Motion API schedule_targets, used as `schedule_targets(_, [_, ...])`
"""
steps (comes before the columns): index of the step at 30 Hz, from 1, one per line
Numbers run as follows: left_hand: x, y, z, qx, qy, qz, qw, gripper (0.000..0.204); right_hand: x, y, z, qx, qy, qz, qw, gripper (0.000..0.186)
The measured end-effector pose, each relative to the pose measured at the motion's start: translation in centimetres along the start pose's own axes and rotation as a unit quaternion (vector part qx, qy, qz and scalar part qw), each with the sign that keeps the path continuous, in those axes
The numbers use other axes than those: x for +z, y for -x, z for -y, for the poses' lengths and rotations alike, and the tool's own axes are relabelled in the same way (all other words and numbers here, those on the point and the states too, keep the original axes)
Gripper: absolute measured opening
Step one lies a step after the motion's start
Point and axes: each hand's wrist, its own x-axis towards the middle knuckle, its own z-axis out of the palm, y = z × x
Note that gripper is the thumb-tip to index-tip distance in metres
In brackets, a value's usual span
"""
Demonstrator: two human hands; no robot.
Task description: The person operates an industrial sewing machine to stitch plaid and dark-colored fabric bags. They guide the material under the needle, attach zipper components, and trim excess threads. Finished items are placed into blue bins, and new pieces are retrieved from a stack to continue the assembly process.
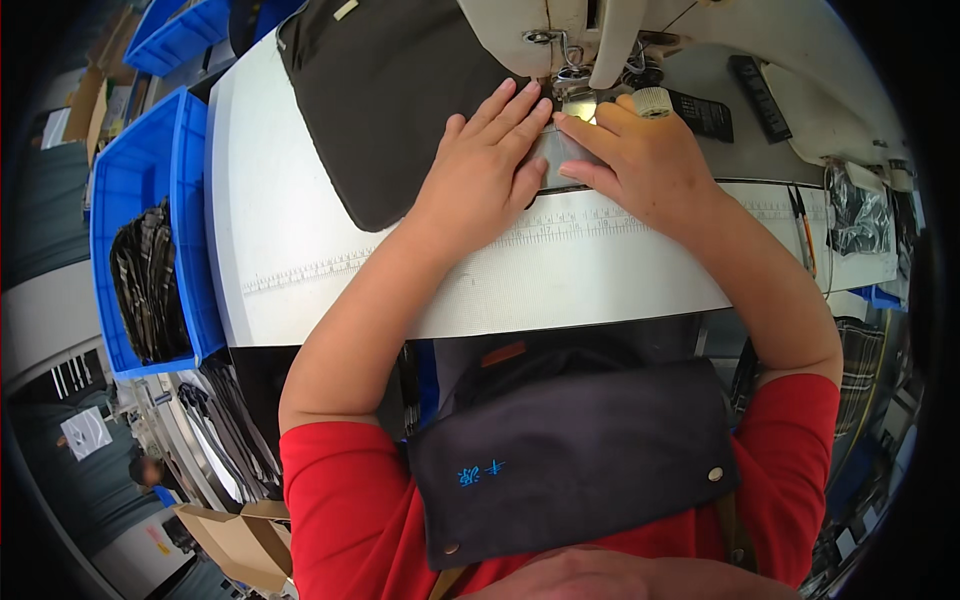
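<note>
A dark brown-black fabric piece [390, 110] lies on the white sewing table, its far part reaching toward the sewing machine's needle area [575, 75]. My left hand [485, 155] rests flat on the fabric's right edge, fingers stretched toward the presser foot. Across from it, my right hand [650, 160] lies over the metal plate [560, 150], index finger and thumb extended and apart, other fingers bent. Its index fingertip is close beside the left fingertips, just in front of the needle area. A whitish ribbed round piece [653, 102] sits at the right hand's knuckles; whether it is worn cannot be told.
A printed ruler strip [400, 255] runs along the table. Left of it stands a blue bin [205, 240] with folded plaid fabric [150, 280]. Tweezers or snips [803, 230] lie at the right, near a black handheld device [703, 116] and a clear plastic bag [860, 215].
</note>
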Motion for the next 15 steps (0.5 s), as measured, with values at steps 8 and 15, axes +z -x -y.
schedule_targets(8, [2.2, -0.1, -3.4, -0.067, -0.069, -0.018, 0.995, 0.072, 0.3, 0.0, -0.2, -0.01, 0.027, -0.023, 0.999, 0.03])
schedule_targets(15, [3.4, -0.5, -4.7, -0.106, -0.073, -0.038, 0.991, 0.075, 0.4, 0.1, -0.4, -0.011, 0.053, -0.011, 0.998, 0.033])
